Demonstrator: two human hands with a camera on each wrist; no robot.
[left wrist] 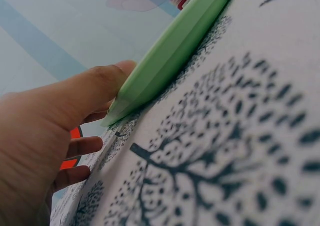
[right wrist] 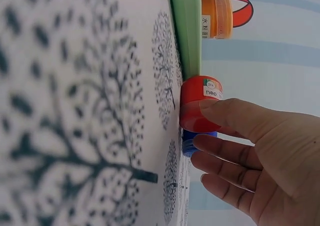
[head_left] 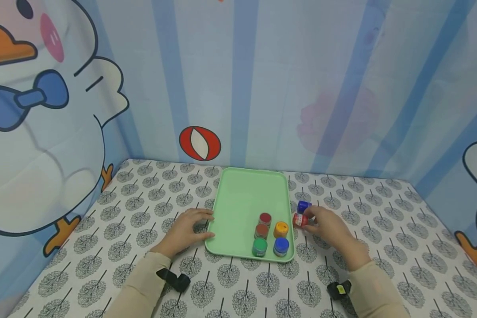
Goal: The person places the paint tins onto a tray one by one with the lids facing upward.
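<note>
My right hand pinches a red paint jar, which lies on its side against the right edge of the green tray. Its thumb is on the jar's lid end, and the other fingers hang bent below in the right wrist view. Just behind that jar lies a blue paint jar, partly hidden in the right wrist view. At the tray's left side, my left hand touches the rim with thumb and fingers spread. The left wrist view shows the thumb resting against the rim.
Several paint jars stand in the tray's near right part: dark red, brownish red, orange, green and blue. A tree-print cloth covers the table. Behind it hangs a striped cartoon curtain.
</note>
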